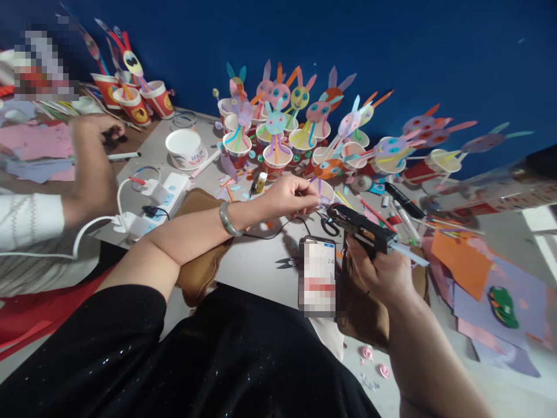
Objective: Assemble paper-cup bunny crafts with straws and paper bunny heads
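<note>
My right hand (385,276) is wrapped round a black glue gun (368,230), and a pale glue stick (409,254) juts from its back end. The gun's nozzle points left, close to the fingertips of my left hand (293,196). Those fingers are pinched together; what is between them is too small to make out. Just behind the fingertips stands a paper cup (325,190) with an orange paper face (328,169) on a purple strip. Black-handled scissors (329,225) lie below the nozzle, and a phone (319,261) is nearer to me.
Several red paper cups (277,167) with rabbit-eared paper figures line the blue wall. A white paper bowl (183,148) and a power strip (159,203) are at left, beside another person's arm (93,157). Orange paper (461,261) and purple sheets lie at right, with a transparent container (491,191) behind.
</note>
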### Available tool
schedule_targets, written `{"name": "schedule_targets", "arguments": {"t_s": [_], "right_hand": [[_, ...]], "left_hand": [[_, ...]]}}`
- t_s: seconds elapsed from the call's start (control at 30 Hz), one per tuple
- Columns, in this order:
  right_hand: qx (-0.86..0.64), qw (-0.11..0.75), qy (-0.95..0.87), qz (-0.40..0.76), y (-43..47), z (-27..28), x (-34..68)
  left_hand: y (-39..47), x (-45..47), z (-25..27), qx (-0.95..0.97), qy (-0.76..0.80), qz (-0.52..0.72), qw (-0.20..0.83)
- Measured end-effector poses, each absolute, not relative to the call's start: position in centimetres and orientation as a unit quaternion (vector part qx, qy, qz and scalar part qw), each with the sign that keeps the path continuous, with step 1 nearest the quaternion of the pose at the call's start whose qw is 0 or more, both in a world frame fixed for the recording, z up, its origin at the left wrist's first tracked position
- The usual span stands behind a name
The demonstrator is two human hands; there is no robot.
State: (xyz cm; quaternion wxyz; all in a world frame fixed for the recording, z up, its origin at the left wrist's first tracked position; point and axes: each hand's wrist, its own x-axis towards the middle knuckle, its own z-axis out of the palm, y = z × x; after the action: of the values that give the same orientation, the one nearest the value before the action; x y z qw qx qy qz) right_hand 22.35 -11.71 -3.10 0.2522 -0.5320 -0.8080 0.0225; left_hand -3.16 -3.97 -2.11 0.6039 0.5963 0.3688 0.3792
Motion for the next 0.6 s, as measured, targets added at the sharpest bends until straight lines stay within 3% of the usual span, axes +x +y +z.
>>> {"name": "schedule_targets", "arguments": {"t_s": [0.3, 0.47, 0.6], "right_hand": [[-0.544, 0.248, -0.800, 0.043, -11.6, -3.2, 22.4], [-0.619, 0.269, -0.738, -0.014, -10.9, -3.6, 24.0], [-0.718, 0.199, -0.667, 0.000, -9.3, -3.5, 25.6]], "left_hand": [[-4.1, -3.1, -1.8, 0.594, 0.378, 0.371, 0.606], [-3.7, -3.5, -1.3, 0.587, 0.391, 0.387, 0.594], [-3.6, -4.1, -0.2, 0.580, 0.430, 0.393, 0.569]]}}
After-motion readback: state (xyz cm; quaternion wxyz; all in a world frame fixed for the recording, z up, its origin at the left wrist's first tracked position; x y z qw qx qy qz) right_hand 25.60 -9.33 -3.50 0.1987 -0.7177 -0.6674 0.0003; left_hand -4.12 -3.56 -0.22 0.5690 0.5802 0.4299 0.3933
